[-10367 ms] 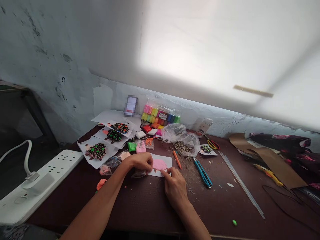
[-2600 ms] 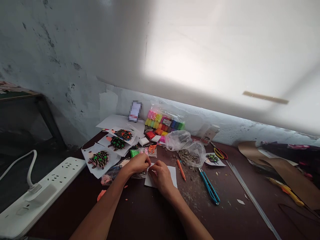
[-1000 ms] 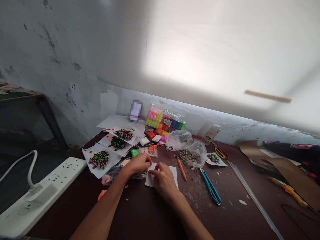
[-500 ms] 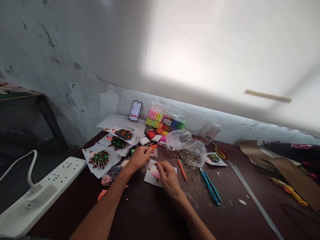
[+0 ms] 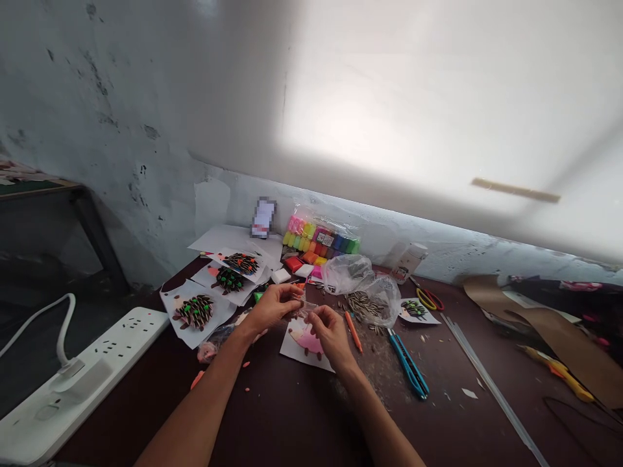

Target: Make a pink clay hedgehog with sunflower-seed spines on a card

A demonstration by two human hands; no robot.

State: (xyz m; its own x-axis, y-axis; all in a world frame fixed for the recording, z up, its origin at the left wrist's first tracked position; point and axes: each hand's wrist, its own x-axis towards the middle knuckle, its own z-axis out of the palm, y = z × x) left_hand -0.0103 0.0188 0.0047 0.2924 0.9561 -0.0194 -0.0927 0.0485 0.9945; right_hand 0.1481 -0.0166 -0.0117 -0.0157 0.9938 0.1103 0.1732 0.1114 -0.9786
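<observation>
Your left hand point(image 5: 272, 306) reaches in with its fingers point(image 5: 292, 292) closed together, and your right hand point(image 5: 333, 335) meets it from the other side, thumb and fingertips point(image 5: 321, 316) bunched. Between them, both sets of fingers pinch a small piece of clear plastic film point(image 5: 305, 307); exactly how much each hand grips is too small to tell.

Directly below your right fingers lies a white card point(image 5: 294, 350) with a pink clay shape point(image 5: 307, 340) on it. Neither hand is on the clay, though your right hand sits just above it.

Beyond your right fingers, a clear plastic bag of sunflower seeds point(image 5: 365, 305) sits near an orange-handled tool point(image 5: 353, 331), with a blue-handled tool point(image 5: 407, 364) further right. Past your left fingers lies a bagged set of coloured modelling clay point(image 5: 321, 237). To the left of that hand, paper sheets carry seed-covered clay hedgehogs point(image 5: 195, 311), well apart from your fingers. A white power strip point(image 5: 82, 370) sits further left, off the dark table point(image 5: 292, 415).
</observation>
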